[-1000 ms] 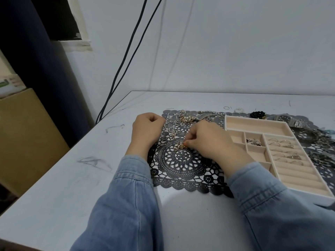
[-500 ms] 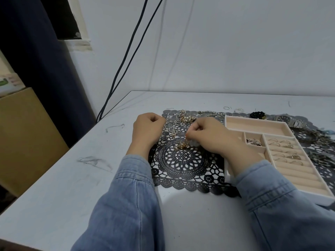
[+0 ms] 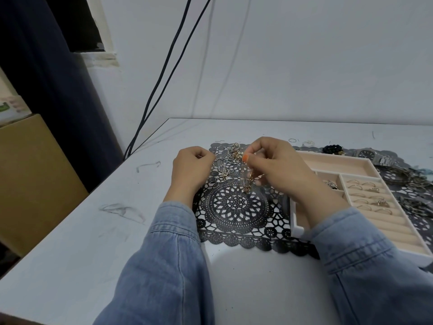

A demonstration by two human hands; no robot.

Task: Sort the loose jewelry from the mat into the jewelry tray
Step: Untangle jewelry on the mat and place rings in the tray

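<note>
Pinches gold chain [image 3: 248, 184] with right grip [image 3: 276, 165]; cannot tell for curled left grip [image 3: 192, 170]. Might snag on tangled pile [image 3: 228, 160], dragging it along.

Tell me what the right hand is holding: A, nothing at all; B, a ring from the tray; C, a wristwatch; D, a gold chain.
D: the right hand pinches a gold chain that hangs from its fingers over the black lace mat.
</note>
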